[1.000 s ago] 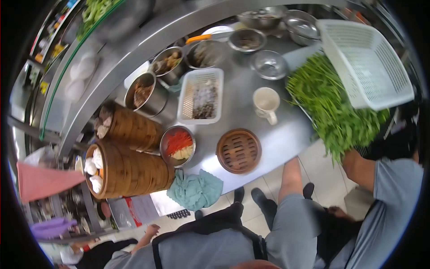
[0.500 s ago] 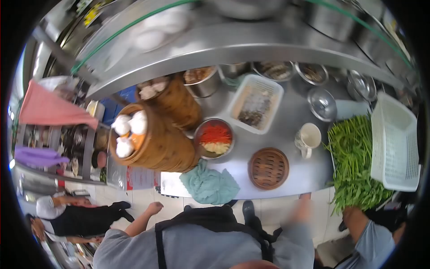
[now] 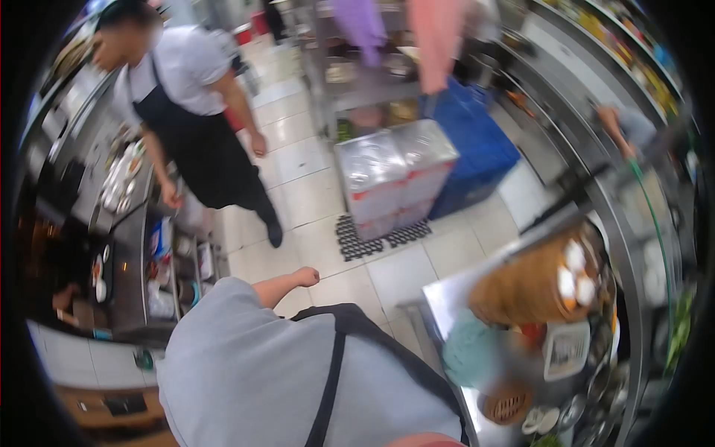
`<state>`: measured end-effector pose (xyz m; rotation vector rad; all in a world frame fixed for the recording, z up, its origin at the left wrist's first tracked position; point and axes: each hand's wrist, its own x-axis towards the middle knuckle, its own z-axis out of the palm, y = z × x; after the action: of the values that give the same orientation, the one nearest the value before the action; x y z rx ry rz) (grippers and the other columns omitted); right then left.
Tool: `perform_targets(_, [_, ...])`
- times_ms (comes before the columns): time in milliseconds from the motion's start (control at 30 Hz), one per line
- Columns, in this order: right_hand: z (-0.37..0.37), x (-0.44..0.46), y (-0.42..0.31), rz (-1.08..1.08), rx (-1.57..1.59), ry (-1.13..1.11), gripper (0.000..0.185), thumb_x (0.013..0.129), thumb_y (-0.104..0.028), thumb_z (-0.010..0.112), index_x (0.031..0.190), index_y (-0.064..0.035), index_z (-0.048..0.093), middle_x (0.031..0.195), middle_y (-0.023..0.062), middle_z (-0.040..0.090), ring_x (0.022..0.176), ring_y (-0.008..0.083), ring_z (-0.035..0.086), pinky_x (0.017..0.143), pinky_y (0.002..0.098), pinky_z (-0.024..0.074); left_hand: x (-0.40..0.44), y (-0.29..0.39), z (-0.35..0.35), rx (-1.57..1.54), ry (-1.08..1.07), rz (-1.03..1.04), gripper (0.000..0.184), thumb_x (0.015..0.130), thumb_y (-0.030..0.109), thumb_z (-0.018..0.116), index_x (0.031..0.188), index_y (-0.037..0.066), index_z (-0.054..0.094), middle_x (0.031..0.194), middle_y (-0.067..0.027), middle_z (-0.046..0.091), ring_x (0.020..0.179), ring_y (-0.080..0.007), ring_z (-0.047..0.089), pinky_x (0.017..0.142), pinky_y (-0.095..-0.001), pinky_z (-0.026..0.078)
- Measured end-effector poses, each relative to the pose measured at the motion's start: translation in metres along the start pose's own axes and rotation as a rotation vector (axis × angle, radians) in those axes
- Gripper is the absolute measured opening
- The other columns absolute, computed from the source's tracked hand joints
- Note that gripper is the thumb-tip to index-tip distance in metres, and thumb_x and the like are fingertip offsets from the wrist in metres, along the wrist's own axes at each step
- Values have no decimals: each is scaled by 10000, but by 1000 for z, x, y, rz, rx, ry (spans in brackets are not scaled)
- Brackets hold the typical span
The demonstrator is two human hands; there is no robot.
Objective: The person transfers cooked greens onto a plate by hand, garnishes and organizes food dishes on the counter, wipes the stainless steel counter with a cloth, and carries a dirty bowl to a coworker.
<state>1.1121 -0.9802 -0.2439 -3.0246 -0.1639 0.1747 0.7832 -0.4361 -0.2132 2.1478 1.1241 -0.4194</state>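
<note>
My left hand [image 3: 307,277] hangs over the tiled floor beside my body, fingers curled closed, with no object showing in it. I cannot find my right hand in this view. To my right is the steel worktable [image 3: 439,294]. On it stand a tall stack of bamboo steamers [image 3: 506,287] with white buns [image 3: 573,257] on top, a crumpled green cloth [image 3: 469,350], a round slatted steamer lid [image 3: 506,406] and a white plastic basket [image 3: 567,350]. A blurred patch covers part of the table between the cloth and the lid.
A co-worker in a black apron [image 3: 190,149] stands at the left by a counter [image 3: 130,253]. Plastic-wrapped boxes [image 3: 395,179] sit on a black mat [image 3: 357,242], beside a blue crate [image 3: 477,153]. Pink cloth [image 3: 436,45] hangs from a rack. Another person's arm [image 3: 618,134] shows far right.
My view has swung left, away from the worktable, which now lies at the lower right. My right hand has left view; my left hand stays closed. The co-worker appears larger and upright.
</note>
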Motion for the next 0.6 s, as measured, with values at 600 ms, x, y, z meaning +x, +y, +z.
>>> perform_targets(600, [-39, -142, -650, -1419, 292, -535, 275, 662, -153, 670, 878, 4, 604, 704, 172, 603, 663, 334, 586, 594, 379, 437, -47, -165, -168, -1305, 310, -165, 376, 842, 280, 504, 1128, 35, 515, 1052, -117, 566, 857, -213, 601, 683, -316, 504])
